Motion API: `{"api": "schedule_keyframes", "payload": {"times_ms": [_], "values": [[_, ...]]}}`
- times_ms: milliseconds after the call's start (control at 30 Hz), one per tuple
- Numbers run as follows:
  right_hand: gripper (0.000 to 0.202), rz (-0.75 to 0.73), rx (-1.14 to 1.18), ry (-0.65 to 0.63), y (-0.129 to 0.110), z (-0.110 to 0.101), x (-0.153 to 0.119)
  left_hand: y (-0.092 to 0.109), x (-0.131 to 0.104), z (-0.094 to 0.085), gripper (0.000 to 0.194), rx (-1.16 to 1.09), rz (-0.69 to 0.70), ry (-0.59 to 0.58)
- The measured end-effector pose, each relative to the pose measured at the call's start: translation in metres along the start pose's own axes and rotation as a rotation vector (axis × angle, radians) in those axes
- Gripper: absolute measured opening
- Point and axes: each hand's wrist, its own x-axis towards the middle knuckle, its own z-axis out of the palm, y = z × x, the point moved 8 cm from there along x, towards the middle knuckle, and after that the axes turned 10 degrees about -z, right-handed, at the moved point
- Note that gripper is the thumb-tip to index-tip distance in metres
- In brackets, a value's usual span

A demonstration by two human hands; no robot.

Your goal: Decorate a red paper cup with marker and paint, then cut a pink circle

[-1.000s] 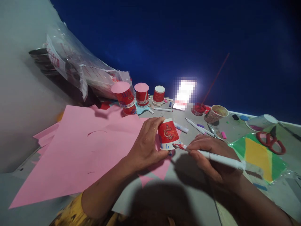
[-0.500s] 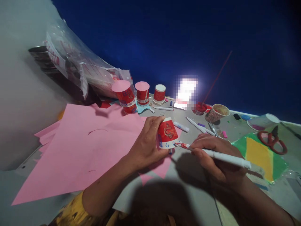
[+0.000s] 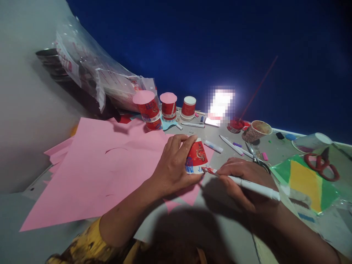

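A red paper cup with a gold dragon print and blue marks on its white band is upside down in my left hand. My fingers wrap its far side and the thumb runs under its rim. My right hand is closed around a white marker pen, its red-smeared tip touching the cup's white band. Pink paper sheets lie under and beside my left forearm. A glue stick rests just beyond the cup.
Stacked cups topped with pink paper stand at the back, beside a plain red cup. A patterned cup, a tipped white cup, red-handled scissors and a green-yellow paper piece lie to the right. A plastic bag leans at back left.
My left hand has turned the cup a little, bringing more blue marks into view at its left. My right hand and the marker have shifted slightly left. The whole view has drifted slightly.
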Motion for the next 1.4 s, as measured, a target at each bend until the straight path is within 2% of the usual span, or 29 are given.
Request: {"api": "schedule_keyframes", "payload": {"times_ms": [100, 600, 833, 1267, 1400], "values": [[0.014, -0.015, 0.011, -0.033, -0.002, 0.001, 0.002, -0.001, 0.000, 0.001, 0.090, 0.018, 0.002, -0.010], [0.016, -0.027, -0.036, -0.019, -0.005, -0.005, 0.005, 0.000, -0.001, 0.003, 0.088, 0.088, 0.019, 0.008], [0.014, -0.067, 0.025, -0.077, -0.009, 0.004, 0.006, 0.000, -0.003, 0.006, 0.094, 0.122, 0.047, 0.014], [0.014, -0.039, 0.010, -0.049, -0.004, 0.008, 0.000, 0.001, -0.004, 0.007, 0.094, 0.137, 0.096, 0.018], [0.012, -0.017, -0.040, -0.007, -0.002, -0.001, -0.004, 0.000, -0.003, 0.005, 0.090, 0.118, 0.076, 0.029]]}}
